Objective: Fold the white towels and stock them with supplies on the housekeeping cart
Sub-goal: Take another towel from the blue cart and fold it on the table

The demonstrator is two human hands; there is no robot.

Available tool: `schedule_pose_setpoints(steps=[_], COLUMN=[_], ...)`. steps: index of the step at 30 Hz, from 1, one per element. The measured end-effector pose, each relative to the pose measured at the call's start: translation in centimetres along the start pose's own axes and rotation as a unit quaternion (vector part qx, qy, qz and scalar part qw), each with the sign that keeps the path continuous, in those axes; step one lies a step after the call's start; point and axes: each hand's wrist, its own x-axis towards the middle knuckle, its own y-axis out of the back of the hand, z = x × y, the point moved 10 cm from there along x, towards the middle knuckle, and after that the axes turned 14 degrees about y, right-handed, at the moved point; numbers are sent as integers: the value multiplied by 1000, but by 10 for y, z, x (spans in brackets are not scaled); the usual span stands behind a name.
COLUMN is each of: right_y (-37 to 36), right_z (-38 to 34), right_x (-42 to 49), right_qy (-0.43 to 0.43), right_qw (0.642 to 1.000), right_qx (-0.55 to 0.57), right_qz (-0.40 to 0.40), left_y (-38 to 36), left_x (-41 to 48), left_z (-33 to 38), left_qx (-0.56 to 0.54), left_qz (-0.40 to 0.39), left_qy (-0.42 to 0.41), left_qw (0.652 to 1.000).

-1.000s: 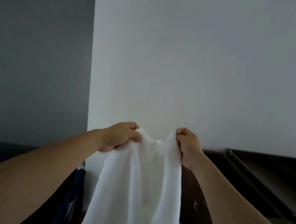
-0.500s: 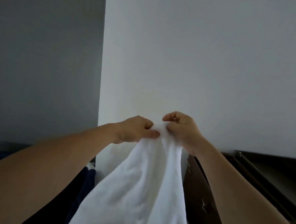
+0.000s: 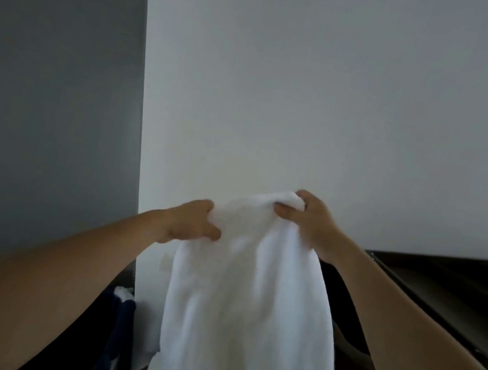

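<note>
Right hand [image 3: 309, 225] higher (towel [image 3: 248, 313] long-axis vertical)

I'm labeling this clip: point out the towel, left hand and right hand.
towel [image 3: 250, 298], head view, middle of hanging cloth
left hand [image 3: 191, 224], head view, back of hand
right hand [image 3: 310, 222], head view, back of hand

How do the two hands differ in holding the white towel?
The right hand sits higher than the left hand. The right hand pinches the bunched top of the white towel; the left hand grips its side edge lower down. Both hold the same hanging towel.
</note>
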Motion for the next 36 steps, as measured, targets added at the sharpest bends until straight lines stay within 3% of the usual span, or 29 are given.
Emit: schedule_pose_setpoints(steps=[2,4,6,9,13,14,16,19,21,22,26,29,32,34,36], right_y=[-10,-27,-33,-35,-25,-19,-8,-19,-42,-51,-54,-54,-37,-12,2], right_z=[-33,-46,-35,17,85,89,75,20,-9,-16,10,63,78,57,17], right_x=[20,26,17,-15,-68,-67,-48,-5,9,11,-1,-41,-47,-22,5], right_qy=[59,81,67,-29,-177,-181,-144,-22,25,36,2,-123,-155,-100,-15], right_qw=[993,977,976,982,958,959,970,978,977,975,971,955,964,978,982], right_qx=[-93,-166,-162,-77,-80,-98,-130,-165,-151,-143,-139,-68,-80,-145,-180], right_qz=[-47,-104,-130,-172,-209,-194,-147,-125,-151,-165,-197,-260,-200,-111,-54], left_y=[-32,-42,-29,20,89,96,86,15,-28,-41,-17,23,48,45,15], left_x=[-7,-14,-18,-10,1,5,14,15,1,-5,-9,-9,-7,-4,3], left_z=[5,30,53,57,23,12,-2,-16,-3,10,43,48,43,35,21], left_qx=[-35,-104,-121,-159,-307,-292,-139,53,41,40,23,-129,-246,-162,-17], left_qz=[-128,-167,-107,27,147,173,169,-18,-131,-148,-17,27,88,122,34], left_qy=[2,-55,-116,-159,-135,-119,-86,-26,-36,-61,-138,-154,-143,-125,-87], left_qw=[991,979,980,974,931,933,972,998,990,986,990,979,955,971,996])
